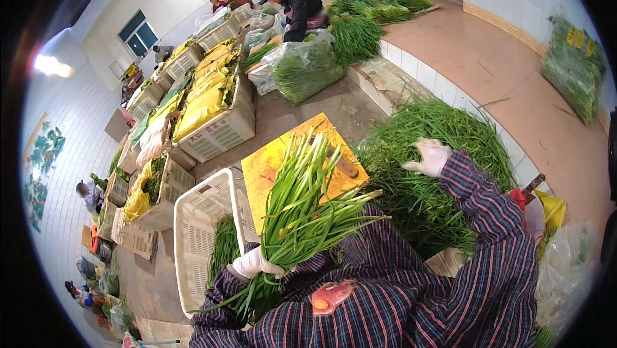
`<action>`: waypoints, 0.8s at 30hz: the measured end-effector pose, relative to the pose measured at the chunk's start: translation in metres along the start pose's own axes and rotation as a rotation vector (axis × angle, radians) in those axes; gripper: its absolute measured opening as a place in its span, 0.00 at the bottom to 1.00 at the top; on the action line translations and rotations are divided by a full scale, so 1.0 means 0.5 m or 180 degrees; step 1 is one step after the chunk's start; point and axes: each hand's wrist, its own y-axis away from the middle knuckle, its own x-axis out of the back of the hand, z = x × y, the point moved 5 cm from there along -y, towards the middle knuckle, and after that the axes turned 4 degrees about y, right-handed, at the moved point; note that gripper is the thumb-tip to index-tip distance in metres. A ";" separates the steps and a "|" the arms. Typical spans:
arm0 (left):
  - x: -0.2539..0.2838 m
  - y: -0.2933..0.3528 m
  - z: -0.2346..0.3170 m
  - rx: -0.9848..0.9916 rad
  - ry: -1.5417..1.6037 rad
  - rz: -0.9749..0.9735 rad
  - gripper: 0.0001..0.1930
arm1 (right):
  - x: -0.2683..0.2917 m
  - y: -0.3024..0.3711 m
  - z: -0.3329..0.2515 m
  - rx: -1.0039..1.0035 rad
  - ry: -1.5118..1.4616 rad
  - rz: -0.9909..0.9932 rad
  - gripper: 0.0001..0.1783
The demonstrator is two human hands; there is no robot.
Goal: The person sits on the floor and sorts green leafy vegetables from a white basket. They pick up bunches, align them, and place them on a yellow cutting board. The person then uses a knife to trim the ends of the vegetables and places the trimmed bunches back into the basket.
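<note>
My left hand (pixel 256 263), in a white glove, is closed around a big bunch of garlic chives (pixel 297 210). Its pale stem ends point away from me and lean over a yellow cutting board (pixel 260 167). On the board lies a knife (pixel 348 167); its wooden handle shows, while the chives cover part of the blade. Out to the right, my gloved right hand (pixel 429 157) is open, fingers apart, over a large heap of loose garlic chives (pixel 443 123). Beside my left forearm stands a white plastic crate (pixel 185 251) with more chives (pixel 222 245) inside.
Stacked white crates (pixel 218 136) with yellow plastic run along the left. Ahead, a person in dark clothes (pixel 302 10) bends beside a clear bag of greens (pixel 308 71). A tiled step (pixel 443 84) edges the heap. Another bagged bundle (pixel 572 68) leans on the right wall.
</note>
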 end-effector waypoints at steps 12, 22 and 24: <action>0.000 -0.003 0.014 0.0117 -0.0929 -0.0070 0.14 | 0.059 0.049 -0.270 0.3150 -0.2955 -0.0476 0.17; 0.015 0.009 0.000 0.0024 -0.0745 0.0260 0.16 | 0.117 0.072 -0.080 0.0398 0.0373 0.0450 0.47; 0.017 0.000 0.004 -0.0443 -0.1290 0.0367 0.18 | 0.140 0.135 -0.192 0.1507 -0.0106 0.0634 0.49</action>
